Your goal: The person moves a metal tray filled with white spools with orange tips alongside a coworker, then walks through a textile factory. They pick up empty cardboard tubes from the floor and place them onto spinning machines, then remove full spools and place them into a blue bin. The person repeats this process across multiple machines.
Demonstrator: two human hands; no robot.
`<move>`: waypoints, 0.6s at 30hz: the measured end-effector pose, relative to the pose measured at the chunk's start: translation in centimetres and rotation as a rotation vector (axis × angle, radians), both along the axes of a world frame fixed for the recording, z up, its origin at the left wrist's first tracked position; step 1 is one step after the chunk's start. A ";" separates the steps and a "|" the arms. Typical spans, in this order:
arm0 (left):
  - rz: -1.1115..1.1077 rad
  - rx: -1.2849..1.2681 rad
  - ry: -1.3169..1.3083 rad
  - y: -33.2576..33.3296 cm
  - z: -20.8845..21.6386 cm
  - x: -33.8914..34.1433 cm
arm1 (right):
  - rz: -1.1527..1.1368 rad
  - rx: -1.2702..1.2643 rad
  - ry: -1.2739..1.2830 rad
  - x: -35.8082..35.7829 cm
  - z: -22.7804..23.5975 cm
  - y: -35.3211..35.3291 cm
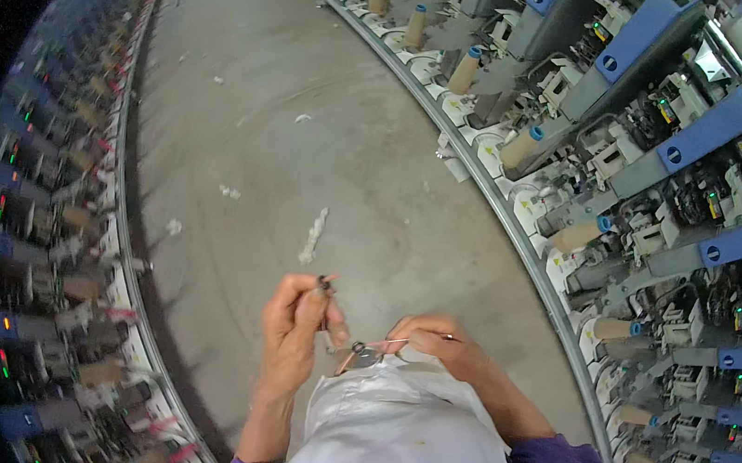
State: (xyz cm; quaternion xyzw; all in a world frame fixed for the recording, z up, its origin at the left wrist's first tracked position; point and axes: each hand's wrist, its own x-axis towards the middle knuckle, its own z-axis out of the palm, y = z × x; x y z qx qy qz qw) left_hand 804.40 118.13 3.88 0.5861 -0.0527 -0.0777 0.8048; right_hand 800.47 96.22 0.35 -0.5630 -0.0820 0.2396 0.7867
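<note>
In front of my waist, my left hand is closed, with a small dark piece with an orange-pink tip pinched between thumb and forefinger. My right hand rests against the top of the white apron, its fingers curled. A thin, pale pinkish rod shows at its fingertips; its kind is too small to tell. Between the two hands, at the apron's upper edge, sits a small dark ring with a pinkish strip beside it. Purple sleeves cover my upper arms.
Curving along the right runs a row of textile winding machines with blue panels, yarn cones and a metal rail. Another machine row lines the left. White fibre scraps lie on the grey floor of the aisle.
</note>
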 end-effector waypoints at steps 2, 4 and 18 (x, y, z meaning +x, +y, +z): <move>-0.150 -0.088 0.072 -0.9 1.1 6.4 | -0.117 -0.067 -0.009 3.8 1.7 -0.4; -0.232 -0.204 0.135 -2.0 1.3 12.7 | -0.266 -0.050 -0.102 8.4 2.1 -0.9; -0.469 -0.697 -0.064 -7.3 7.3 50.6 | -0.472 0.498 -0.357 44.8 10.0 -4.7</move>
